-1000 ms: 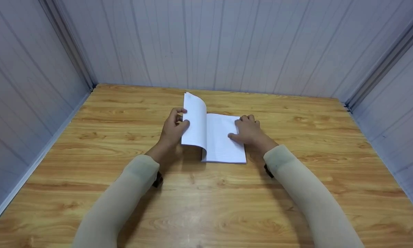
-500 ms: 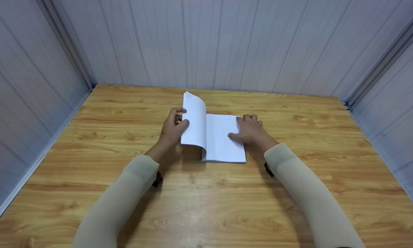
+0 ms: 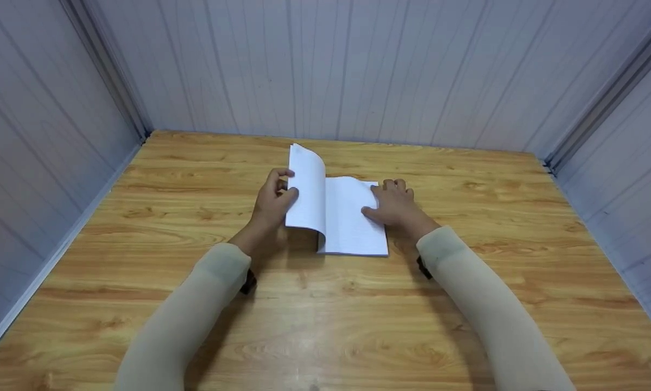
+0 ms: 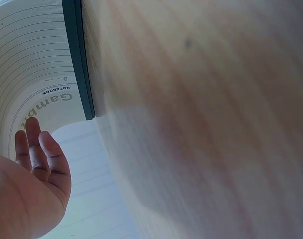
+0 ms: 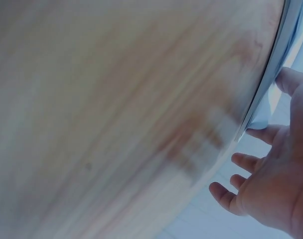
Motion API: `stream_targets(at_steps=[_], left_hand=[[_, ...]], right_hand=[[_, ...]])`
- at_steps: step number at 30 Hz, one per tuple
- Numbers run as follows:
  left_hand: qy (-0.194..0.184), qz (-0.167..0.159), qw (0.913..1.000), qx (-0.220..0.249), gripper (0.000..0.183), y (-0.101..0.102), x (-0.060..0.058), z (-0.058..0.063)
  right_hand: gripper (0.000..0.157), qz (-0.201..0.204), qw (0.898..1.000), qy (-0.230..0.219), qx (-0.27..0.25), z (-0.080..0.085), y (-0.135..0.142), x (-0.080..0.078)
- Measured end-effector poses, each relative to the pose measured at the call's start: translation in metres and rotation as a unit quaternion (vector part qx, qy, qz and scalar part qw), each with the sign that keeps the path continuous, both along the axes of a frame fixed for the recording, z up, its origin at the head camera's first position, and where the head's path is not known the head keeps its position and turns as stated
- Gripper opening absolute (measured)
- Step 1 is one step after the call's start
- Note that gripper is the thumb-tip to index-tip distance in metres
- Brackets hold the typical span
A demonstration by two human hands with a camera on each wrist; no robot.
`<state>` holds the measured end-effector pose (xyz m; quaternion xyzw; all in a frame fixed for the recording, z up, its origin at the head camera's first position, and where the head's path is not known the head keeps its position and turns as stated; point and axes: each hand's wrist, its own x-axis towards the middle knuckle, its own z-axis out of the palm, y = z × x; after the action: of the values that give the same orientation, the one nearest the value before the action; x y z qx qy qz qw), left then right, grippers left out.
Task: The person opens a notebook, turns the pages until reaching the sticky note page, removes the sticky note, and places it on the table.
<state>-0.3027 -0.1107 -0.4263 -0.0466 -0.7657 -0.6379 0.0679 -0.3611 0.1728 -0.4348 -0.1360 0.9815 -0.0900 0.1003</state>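
Note:
An open notebook (image 3: 352, 228) with white lined pages lies on the wooden table. Its left pages (image 3: 306, 190) stand raised and curved. My left hand (image 3: 273, 203) holds them by the outer edge, thumb on the near face and fingers behind. The left wrist view shows a printed page (image 4: 49, 97) reading "NOTEBOOK" and the dark cover edge (image 4: 79, 59) beside that hand (image 4: 34, 184). On the right side, my right hand (image 3: 396, 206) pinches the top sheet near its outer edge, and the sheet bows up there. In the right wrist view its thumb and index fingertip (image 5: 253, 132) are at the page edge.
The wooden table (image 3: 314, 326) extends around the notebook on all sides. A pale panelled wall (image 3: 325, 70) rises behind it, with side walls (image 3: 21, 163) at left and right.
The right-hand sheet, flat before, now bows up at its top edge beside my right hand. My left hand and the raised pages stay nearly still.

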Motion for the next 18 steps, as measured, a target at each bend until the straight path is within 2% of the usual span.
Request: stream_targets(at_steps=[7, 12, 14, 18], left_hand=[[-0.005, -0.003, 0.9997, 0.025, 0.034, 0.0, 0.001, -0.001], [-0.016, -0.007, 0.9994, 0.03, 0.035, 0.0, 0.002, 0.001], [-0.024, -0.012, 0.999, 0.037, 0.036, 0.0, 0.004, 0.004], [-0.036, -0.02, 0.9981, 0.046, 0.039, 0.002, 0.015, 0.019]], right_hand=[[0.071, 0.001, 0.999, 0.033, -0.016, -0.001, -0.002, -0.001], [0.067, 0.008, 0.999, 0.036, -0.031, -0.001, -0.003, -0.001], [0.066, 0.012, 0.999, 0.037, -0.035, -0.001, -0.003, -0.001], [0.063, 0.023, 0.998, 0.047, -0.041, -0.001, -0.005, -0.001]])
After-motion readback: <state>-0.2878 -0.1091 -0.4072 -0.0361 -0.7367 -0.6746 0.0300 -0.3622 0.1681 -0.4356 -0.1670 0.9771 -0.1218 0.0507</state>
